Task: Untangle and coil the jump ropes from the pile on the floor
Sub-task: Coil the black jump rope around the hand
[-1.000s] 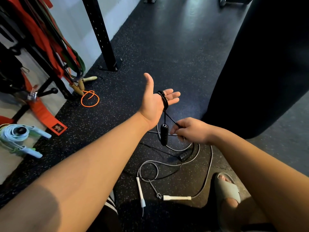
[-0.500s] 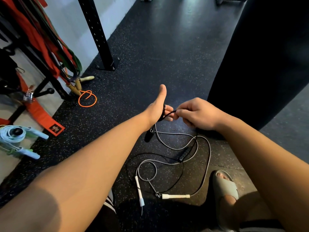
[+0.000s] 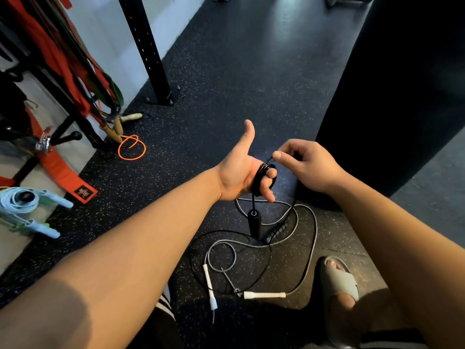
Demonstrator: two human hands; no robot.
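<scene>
Jump rope (image 3: pixel 261 175), black, wound round relaxed left hand (image 3: pixel 237 172); right hand (image 3: pixel 310 168) pinching its strand

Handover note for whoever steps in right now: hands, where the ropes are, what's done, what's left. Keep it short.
Left hand: thumb up, several turns of the black rope wound round its fingers; one black handle dangles below.
Right hand: pinches the black cord just beside the coil.
Floor: the other black handle and slack black cord lie tangled with the grey rope, which is uncoiled. The orange rope lies by the rack, the light blue rope bundled at far left.
Done: black rope partly coiled.
Left: finish the black coil, then free and coil the grey, then likely the orange.
</scene>
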